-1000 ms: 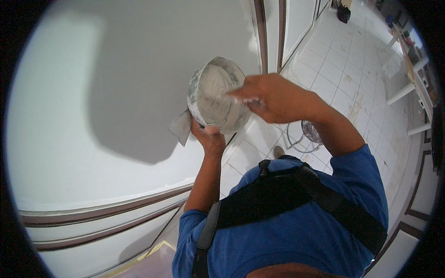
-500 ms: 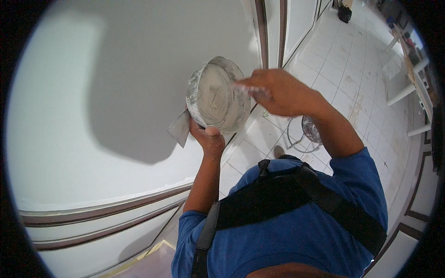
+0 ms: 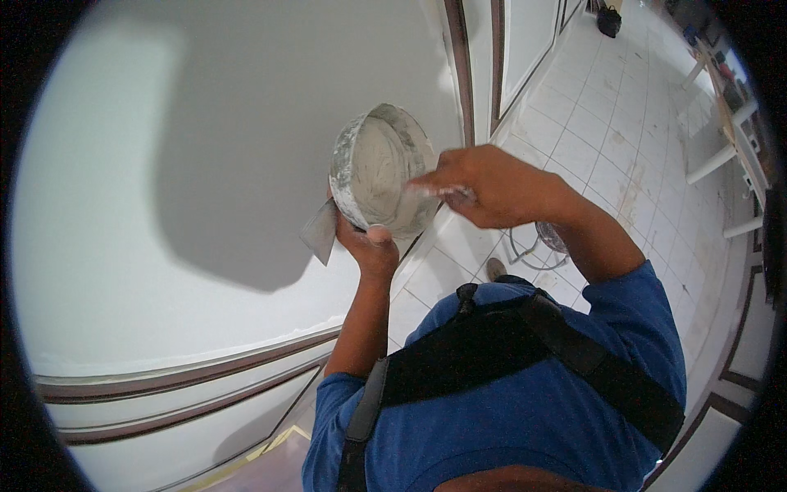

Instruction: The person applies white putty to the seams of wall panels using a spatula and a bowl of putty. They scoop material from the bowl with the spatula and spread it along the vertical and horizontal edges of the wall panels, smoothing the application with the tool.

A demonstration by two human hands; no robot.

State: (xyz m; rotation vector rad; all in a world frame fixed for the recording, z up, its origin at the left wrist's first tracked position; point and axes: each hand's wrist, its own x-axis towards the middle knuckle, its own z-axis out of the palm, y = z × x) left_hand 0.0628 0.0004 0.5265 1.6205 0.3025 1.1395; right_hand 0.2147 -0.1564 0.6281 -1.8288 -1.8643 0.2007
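Observation:
A round metal pan (image 3: 348, 152), its wall crusted with white, is tilted up in front of the white wall. Pale, creamy putty (image 3: 379, 164) coats its inside. My left hand (image 3: 369, 248) is closed round the pan's lower edge, with the thumb on the near side. Beside that hand sticks out the flat grey blade of a putty knife (image 3: 320, 232), pinned against the pan; its handle is hidden. Over the pan's right rim reaches my right hand (image 3: 500, 187), fingers curled and the index finger pointing inward. A white-smeared edge shows under its fingers, too blurred to name.
The white wall (image 3: 238, 320) with brown moulding (image 3: 164, 385) runs along the left. A round stained container and a curved metal frame (image 3: 533, 261) stand on the tiled floor (image 3: 594, 131) below my right arm. Farther off are a black bag (image 3: 608, 22) and a white-legged table (image 3: 711, 164).
My right hand has moved down and slightly left, its fingertips now lower across the pan. The putty's surface marks look different. My left hand and the pan have barely shifted.

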